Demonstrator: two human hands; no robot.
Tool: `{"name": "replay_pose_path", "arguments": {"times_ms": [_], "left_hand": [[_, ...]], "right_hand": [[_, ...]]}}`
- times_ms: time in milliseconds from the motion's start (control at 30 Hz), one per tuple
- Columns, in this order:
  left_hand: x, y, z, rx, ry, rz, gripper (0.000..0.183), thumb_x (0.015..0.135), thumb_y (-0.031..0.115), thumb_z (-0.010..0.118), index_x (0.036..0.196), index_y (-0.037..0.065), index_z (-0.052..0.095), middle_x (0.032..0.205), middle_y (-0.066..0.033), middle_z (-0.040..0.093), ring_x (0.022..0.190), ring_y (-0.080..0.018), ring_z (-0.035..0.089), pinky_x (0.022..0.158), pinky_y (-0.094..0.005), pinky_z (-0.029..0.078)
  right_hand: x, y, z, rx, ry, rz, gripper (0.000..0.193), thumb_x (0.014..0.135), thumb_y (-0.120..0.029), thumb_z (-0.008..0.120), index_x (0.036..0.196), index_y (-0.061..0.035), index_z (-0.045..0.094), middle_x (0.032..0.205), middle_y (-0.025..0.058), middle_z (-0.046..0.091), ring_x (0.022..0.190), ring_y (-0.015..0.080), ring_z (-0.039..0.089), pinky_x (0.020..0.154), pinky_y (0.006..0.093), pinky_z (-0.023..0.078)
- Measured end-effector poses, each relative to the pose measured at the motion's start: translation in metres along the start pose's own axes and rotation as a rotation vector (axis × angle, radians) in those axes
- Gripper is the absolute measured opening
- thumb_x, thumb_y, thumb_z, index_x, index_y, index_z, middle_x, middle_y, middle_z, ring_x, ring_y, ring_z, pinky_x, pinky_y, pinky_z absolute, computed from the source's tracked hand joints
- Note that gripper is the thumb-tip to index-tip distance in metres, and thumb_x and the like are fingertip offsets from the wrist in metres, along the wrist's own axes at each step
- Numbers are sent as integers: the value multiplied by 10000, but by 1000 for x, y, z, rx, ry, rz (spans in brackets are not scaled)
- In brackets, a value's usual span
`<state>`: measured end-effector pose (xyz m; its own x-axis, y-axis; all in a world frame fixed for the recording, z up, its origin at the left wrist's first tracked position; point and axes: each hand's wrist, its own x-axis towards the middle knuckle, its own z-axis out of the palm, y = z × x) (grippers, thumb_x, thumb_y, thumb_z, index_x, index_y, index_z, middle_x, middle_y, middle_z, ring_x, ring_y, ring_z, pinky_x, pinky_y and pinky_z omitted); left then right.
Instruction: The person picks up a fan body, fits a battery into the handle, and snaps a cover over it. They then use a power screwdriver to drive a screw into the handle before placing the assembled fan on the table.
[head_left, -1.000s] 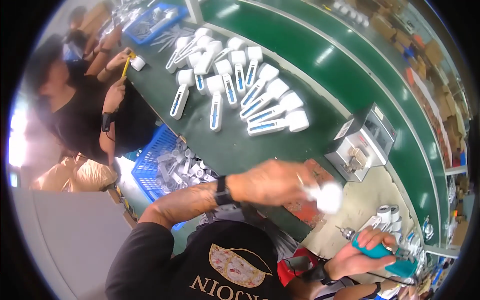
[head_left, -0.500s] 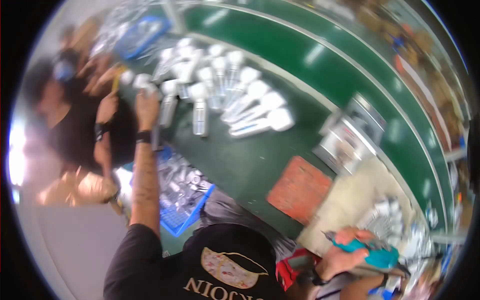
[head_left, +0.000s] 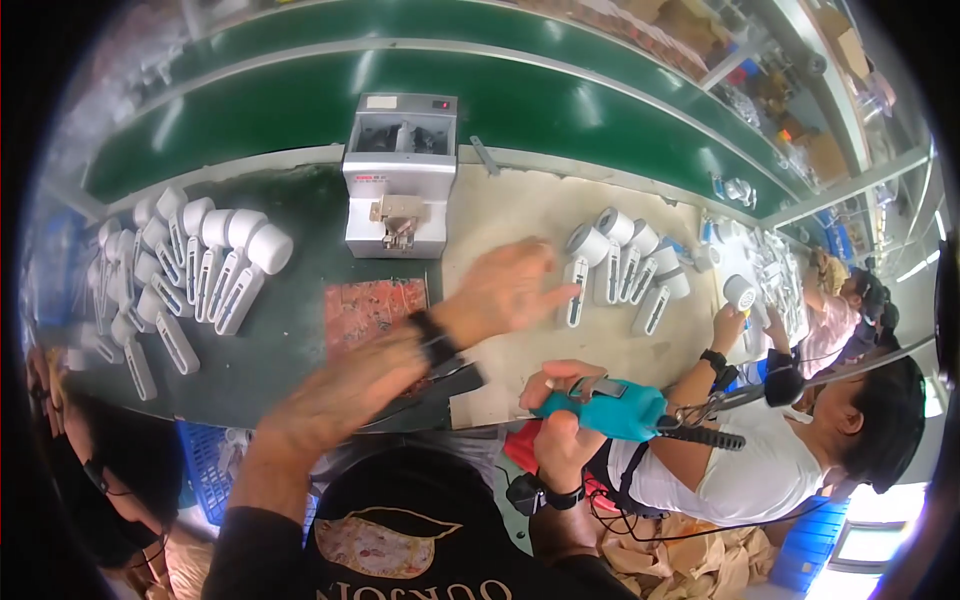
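Note:
My left hand [head_left: 508,285] reaches across the bench with its fingers stretched out and nothing in them. Its fingertips are close to a row of white long-handled devices with round heads; the nearest device [head_left: 574,290] lies just beyond the thumb. I cannot tell whether they touch. In my right hand [head_left: 562,435] is a teal power screwdriver [head_left: 610,408], held near the bench's front edge with my fingers wrapped round its body. A cable and a coiled cord trail from its rear to the right.
More white devices [head_left: 235,270] lie fanned out at the left. A grey machine [head_left: 400,190] stands at the back middle, with a worn red mat [head_left: 372,310] before it. One co-worker [head_left: 740,460] sits close on the right, another person [head_left: 110,450] on the left. A blue basket [head_left: 205,470] is below the bench.
The view has swung to the right. My left hand has left the white devices on the left and moved over to those on the right, fingers now open. My right hand still holds the screwdriver.

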<state>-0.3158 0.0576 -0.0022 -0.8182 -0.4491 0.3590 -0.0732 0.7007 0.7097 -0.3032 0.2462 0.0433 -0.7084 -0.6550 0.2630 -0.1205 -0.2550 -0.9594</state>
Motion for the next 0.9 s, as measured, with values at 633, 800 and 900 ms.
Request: {"name": "replay_pose_path", "arguments": {"times_ms": [633,800,900], "left_hand": [[-94,15,-93,45,36,81,210,809,121,744,983,47,652,864,-120,596,824,-350,634,704,-443,525],[-130,-5,-122,235,91,86,231,825,146,749,1010,33,669,987,-132,649,951,-356,657,837,-448,543],[-142,-20,-126,212,70,50,272,837,179,745,1062,37,691,1051,-141,670,1030,-362,661,913,-456,530]], "right_hand": [[44,51,-4,-91,-40,-29,722,902,-580,732,1193,60,570,791,62,597,714,178,596,647,311,493],[45,21,42,84,-145,-2,778,899,-629,701,1213,67,547,783,64,573,722,192,589,632,326,489],[55,12,73,183,-209,-66,743,940,-620,646,1204,67,546,770,68,563,706,189,575,621,332,484]]}}
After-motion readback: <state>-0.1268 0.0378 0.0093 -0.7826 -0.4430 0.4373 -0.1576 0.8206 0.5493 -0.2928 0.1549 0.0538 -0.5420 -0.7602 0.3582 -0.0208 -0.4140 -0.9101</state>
